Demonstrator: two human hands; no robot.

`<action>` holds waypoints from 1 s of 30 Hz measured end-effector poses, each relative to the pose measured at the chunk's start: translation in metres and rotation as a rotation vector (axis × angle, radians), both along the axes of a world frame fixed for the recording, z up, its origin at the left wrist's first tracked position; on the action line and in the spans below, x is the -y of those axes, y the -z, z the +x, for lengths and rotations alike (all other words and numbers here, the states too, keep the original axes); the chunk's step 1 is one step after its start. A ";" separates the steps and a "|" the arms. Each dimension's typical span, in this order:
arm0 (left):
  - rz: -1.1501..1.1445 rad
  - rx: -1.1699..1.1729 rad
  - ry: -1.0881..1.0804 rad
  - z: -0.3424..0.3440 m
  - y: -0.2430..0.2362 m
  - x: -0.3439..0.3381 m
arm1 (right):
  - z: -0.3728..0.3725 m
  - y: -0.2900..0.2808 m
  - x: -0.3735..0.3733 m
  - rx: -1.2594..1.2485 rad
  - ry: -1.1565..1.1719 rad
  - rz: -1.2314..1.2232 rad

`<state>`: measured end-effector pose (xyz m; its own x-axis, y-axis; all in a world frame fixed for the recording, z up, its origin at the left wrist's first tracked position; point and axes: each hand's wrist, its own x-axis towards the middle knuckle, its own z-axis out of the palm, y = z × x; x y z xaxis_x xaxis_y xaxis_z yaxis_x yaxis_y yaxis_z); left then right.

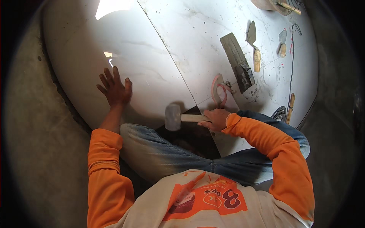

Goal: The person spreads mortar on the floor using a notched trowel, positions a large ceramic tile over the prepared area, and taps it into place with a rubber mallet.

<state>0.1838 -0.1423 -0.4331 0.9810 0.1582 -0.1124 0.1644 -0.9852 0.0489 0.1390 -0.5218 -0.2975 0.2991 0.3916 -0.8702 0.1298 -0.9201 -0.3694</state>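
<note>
My right hand [217,119] is closed round the pale wooden handle of a mallet [173,117] with a thick grey head. The mallet lies sideways in the air or on the tile by the corner of a dark gap [194,135]; its exact height I cannot tell. With fingers spread, my left hand [116,87] lies flat on a large glossy white tile [152,72]. A thin dark joint runs along that tile's right side. Near my right hand is a pink-strapped flip-flop [219,93].
Beyond my right hand lie a long mud-caked float [237,62], a pointed trowel [253,45] and a smaller trowel [282,43]. A bucket [272,4] stands at the far right. A dark cable [292,68] and a bundle of sticks [290,108] lie along the right side.
</note>
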 end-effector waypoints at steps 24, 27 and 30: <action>-0.046 0.011 -0.126 0.143 0.003 -0.059 | 0.176 0.070 -0.216 0.517 0.507 0.153; -0.027 0.056 -0.147 0.188 0.006 -0.084 | 0.213 0.061 -0.223 0.543 0.367 0.099; -0.009 0.047 -0.178 0.221 0.002 -0.118 | 0.251 0.062 -0.230 0.537 0.228 0.102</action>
<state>0.4050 -0.0248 -0.4348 0.9417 0.3292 -0.0695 0.3338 -0.9400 0.0698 0.3900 -0.2918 -0.3595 0.7739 0.3392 -0.5348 0.1263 -0.9102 -0.3945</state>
